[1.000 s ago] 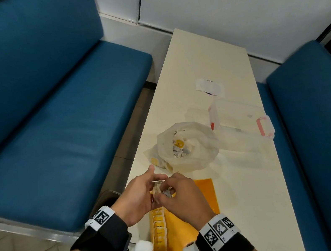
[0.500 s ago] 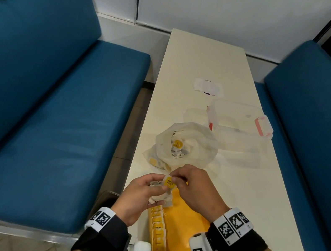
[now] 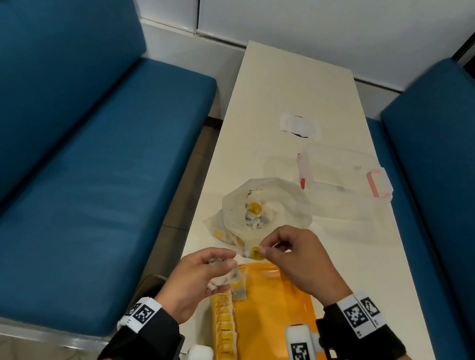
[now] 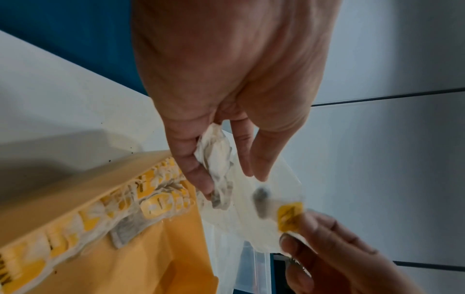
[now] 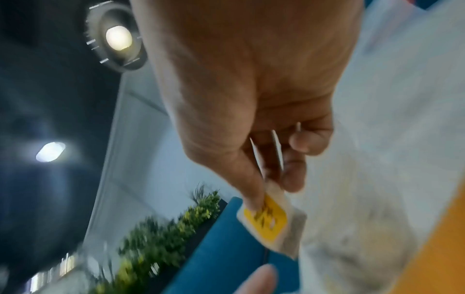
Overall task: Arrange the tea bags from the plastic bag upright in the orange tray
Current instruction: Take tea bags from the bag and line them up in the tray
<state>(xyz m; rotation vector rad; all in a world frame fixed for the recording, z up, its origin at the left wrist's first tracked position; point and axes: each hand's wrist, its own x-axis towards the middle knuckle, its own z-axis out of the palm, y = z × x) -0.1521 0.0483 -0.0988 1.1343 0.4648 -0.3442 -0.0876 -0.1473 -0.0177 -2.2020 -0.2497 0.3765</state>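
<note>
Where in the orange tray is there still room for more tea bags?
The orange tray is bare across its middle and right side, between the row of tea bags along its left wall and its right rim. The far end is crowded: both hands work above it, beside the plastic bag.

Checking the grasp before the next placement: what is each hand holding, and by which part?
Left hand grips bunched tea bags by their pouches; right hand pinches one yellow tag.
</note>
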